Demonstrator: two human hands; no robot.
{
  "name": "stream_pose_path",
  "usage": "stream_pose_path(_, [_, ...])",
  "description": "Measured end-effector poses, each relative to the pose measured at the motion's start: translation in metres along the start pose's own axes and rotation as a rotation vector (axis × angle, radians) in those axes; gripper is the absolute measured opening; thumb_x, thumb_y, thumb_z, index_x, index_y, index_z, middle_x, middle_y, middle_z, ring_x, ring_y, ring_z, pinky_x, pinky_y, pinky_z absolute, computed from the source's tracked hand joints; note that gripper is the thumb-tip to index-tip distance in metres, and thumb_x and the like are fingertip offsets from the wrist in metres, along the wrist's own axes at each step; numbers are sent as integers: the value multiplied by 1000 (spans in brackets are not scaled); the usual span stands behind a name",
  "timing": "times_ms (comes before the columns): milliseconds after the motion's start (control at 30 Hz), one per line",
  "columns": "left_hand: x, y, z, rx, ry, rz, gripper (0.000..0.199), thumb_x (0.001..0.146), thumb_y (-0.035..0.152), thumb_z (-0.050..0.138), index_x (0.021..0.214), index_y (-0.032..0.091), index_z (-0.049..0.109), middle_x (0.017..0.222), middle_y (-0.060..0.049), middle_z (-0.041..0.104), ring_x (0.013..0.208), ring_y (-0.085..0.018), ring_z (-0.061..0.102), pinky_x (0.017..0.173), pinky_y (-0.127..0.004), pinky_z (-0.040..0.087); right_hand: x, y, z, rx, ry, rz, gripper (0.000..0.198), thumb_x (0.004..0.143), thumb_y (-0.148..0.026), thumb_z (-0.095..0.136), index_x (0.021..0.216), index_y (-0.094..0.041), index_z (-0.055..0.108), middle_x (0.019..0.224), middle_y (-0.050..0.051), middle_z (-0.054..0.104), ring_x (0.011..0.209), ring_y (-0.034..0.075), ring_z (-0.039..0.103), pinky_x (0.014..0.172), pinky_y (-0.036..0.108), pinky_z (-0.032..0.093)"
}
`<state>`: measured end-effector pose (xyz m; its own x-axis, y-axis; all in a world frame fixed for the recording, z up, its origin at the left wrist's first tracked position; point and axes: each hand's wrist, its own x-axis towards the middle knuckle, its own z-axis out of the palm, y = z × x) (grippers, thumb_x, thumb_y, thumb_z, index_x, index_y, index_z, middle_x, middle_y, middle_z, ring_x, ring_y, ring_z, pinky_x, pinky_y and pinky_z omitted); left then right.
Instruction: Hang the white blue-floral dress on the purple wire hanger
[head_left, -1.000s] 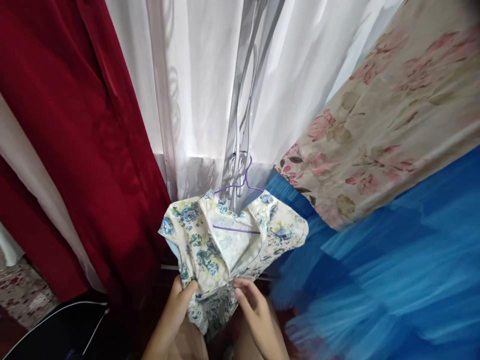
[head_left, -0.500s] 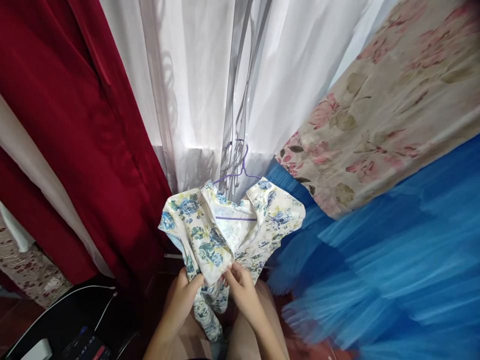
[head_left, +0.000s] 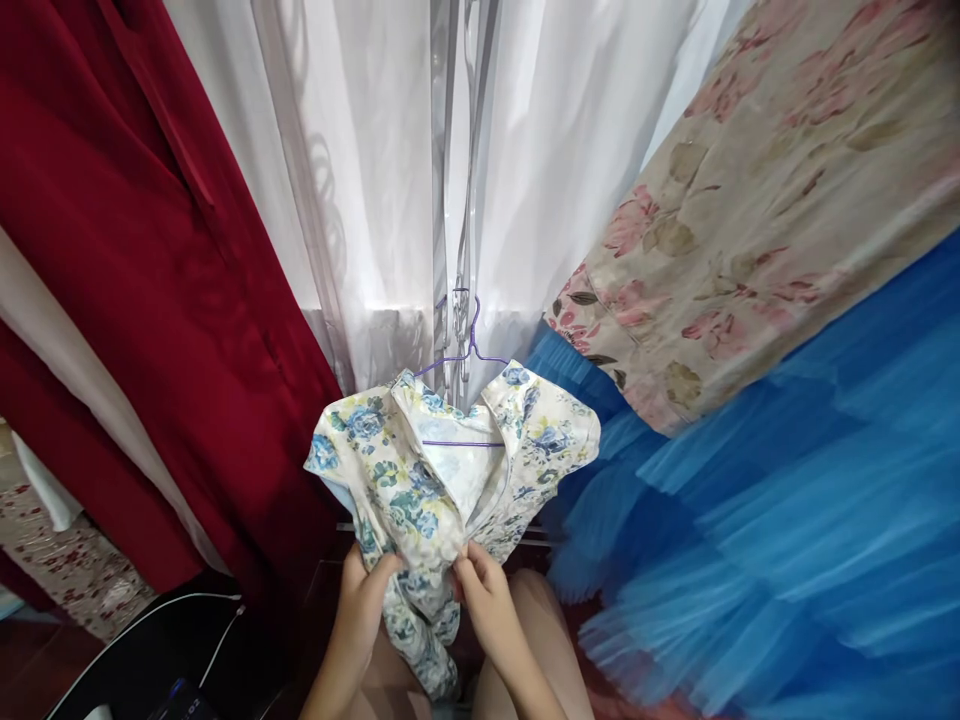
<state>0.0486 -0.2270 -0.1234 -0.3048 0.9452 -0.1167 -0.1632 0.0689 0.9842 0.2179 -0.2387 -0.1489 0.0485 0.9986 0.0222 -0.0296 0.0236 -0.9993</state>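
Note:
A white dress [head_left: 405, 490] with blue, green and yellow flowers hangs on a purple wire hanger [head_left: 472, 352] in front of me. Its V-shaped neckline faces up, and the hanger's bar crosses inside it. My left hand [head_left: 367, 590] is closed on the dress at the left side of the waist. At the bottom of the neckline, where the two front panels cross, my right hand [head_left: 480, 580] pinches the fabric. Below my hands the lower part of the dress drops in folds between my legs.
Red fabric [head_left: 225, 380] hangs on the left and white curtains [head_left: 375, 180] behind. On the right are a pink-flowered beige cloth [head_left: 742, 250] and blue tulle [head_left: 720, 520]. A black round surface [head_left: 180, 640] at lower left carries a white cable [head_left: 214, 640] and a dark device [head_left: 184, 702].
The view has shifted slightly. My right hand has moved a little lower on the front of the dress, and the front panel lies flatter. Both hands still grip the fabric.

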Motion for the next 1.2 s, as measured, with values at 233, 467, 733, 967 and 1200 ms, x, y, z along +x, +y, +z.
stream_pose_path(233, [-28, -33, 27, 292, -133, 369, 41, 75, 19, 66, 115, 26, 63, 125, -12, 60, 124, -31, 53, 109, -41, 37, -8, -1, -25, -24, -83, 76, 41, 87, -46, 59, 59, -21, 44, 49, -4, 47, 48, 11, 39, 51, 25, 31])
stream_pose_path(467, [-30, -64, 58, 436, -410, 354, 16, 90, 27, 52, 75, 21, 55, 73, -4, 65, 71, -20, 62, 71, -30, 47, -17, -9, -30, 49, -102, 177, 38, 86, -48, 61, 63, -19, 52, 46, -2, 57, 35, 8, 39, 40, 22, 24])
stream_pose_path(733, [-23, -19, 63, 1119, -684, 531, 26, 78, 8, 49, 97, 20, 61, 90, -7, 69, 81, -24, 66, 69, -31, 46, 39, -65, -48, 313, 43, 171, 37, 77, -49, 73, 70, -13, 66, 44, -2, 55, 32, 5, 37, 34, 20, 19])
stream_pose_path(967, [-32, 6, 74, 1456, -908, 610, 51, 74, 5, 52, 125, 11, 57, 103, -17, 70, 86, -36, 68, 73, -45, 51, 99, -149, -36, 455, 113, -87, 31, 72, -41, 78, 71, -12, 68, 43, -6, 47, 34, 2, 32, 34, 17, 22])
stream_pose_path(1200, [-6, 18, 60, 1118, -953, 678, 12, 82, 14, 56, 86, 19, 66, 79, -7, 70, 71, -25, 67, 62, -32, 45, 95, -158, -26, 411, 146, -193, 26, 78, -40, 71, 76, -14, 69, 45, -6, 50, 38, 5, 37, 38, 17, 28])
